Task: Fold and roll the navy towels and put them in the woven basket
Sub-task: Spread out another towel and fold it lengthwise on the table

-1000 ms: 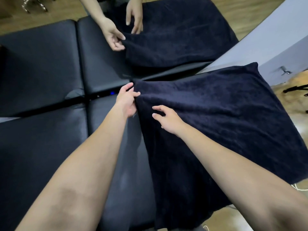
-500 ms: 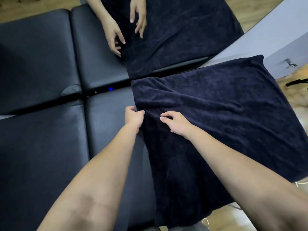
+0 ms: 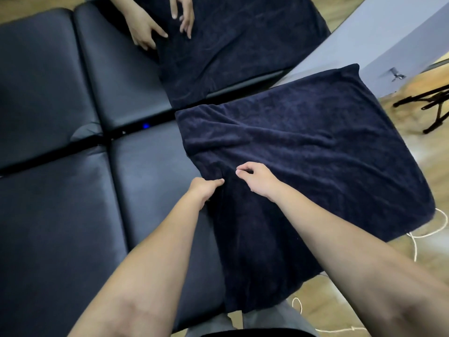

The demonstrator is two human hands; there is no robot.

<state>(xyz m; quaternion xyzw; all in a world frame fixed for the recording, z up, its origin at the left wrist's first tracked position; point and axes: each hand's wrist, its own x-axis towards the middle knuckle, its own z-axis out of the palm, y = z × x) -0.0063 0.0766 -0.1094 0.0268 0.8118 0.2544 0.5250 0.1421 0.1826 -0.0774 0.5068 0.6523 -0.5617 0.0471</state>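
Observation:
A navy towel point(image 3: 315, 152) lies spread over the right part of a black padded table point(image 3: 60, 215), its right and near edges hanging past the table. My left hand point(image 3: 205, 189) grips the towel's left edge, fingers curled into the cloth. My right hand point(image 3: 257, 178) rests on the towel just to the right, thumb and fingers bent and pinching the fabric. Wrinkles run from both hands toward the far left corner. A second navy towel point(image 3: 230, 49) lies on the far table section. No woven basket is in view.
Another person's two hands point(image 3: 165, 27) work on the far towel. A grey wall panel point(image 3: 376, 40) rises at the right. A black stand point(image 3: 432, 105) and a white cord point(image 3: 422, 234) sit on the wooden floor at the right.
Both my hands have slid nearer along the towel's left edge, away from its far left corner. The cloth has bunched into wrinkles there. The other person's hands shifted on the far towel.

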